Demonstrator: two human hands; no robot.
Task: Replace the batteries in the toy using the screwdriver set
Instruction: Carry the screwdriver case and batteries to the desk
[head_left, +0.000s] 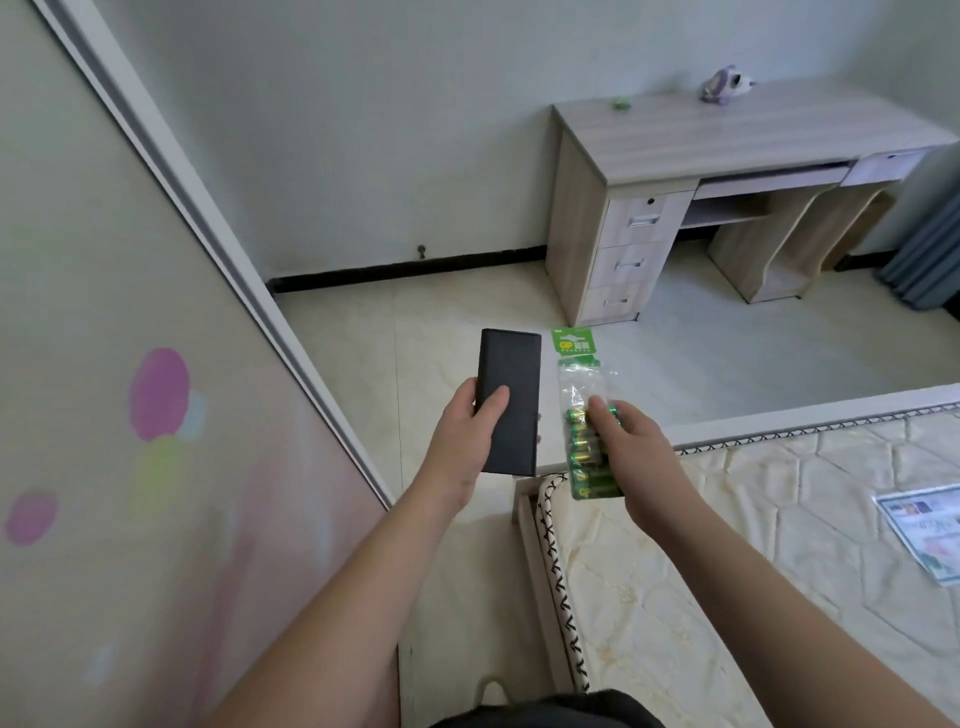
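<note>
Your toy (726, 83), a small purple plush-looking figure, sits on the worktop (727, 135) far off at 1 o'clock, near its back edge. A small green item (620, 103) lies on the same worktop to the toy's 9 o'clock, well apart from it. Your left hand (462, 447) has its grip closed around a flat black case (511, 402), thumb across its face, held upright over the floor. Your right hand (634, 457) has its grip on a clear pack of green batteries (587, 441), green header card at 12 o'clock, thumb pressed on top. The 2 items hang side by side, just apart. Below your right arm lies a bare mattress (727, 545) with a printed leaflet (922, 530) at 3 o'clock. A pastel-spotted sliding door (130, 389) fills 9 o'clock.
</note>
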